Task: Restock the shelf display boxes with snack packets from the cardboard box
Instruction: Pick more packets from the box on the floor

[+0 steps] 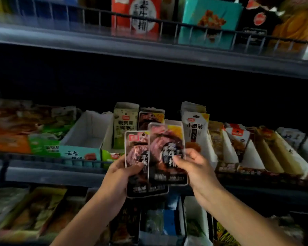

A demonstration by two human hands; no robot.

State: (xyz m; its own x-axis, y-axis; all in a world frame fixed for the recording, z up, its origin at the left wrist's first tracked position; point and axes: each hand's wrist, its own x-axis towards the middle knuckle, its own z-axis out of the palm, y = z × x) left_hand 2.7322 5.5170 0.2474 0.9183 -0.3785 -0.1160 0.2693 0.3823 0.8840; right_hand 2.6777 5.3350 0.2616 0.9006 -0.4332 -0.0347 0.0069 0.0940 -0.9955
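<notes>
My left hand (122,174) grips a dark snack packet (137,157) with a red logo, held upright before the middle shelf. My right hand (194,167) pinches a second dark packet (164,139) with a yellow corner, overlapping the first in front. Behind them, a display box holds a matching dark packet (150,117) standing upright. To its left stands a green packet (125,121) in a green-fronted box (110,155). An open teal-fronted display box (85,132) with a white inside sits further left, and I see no packets in it. The cardboard box is out of view.
White packets (196,126) and several slanted display boxes (256,148) fill the middle shelf to the right. Orange and green boxes (25,135) lie at the left. A wire rail (167,23) fronts the upper shelf with red and teal boxes. More packets crowd the lower shelf (34,210).
</notes>
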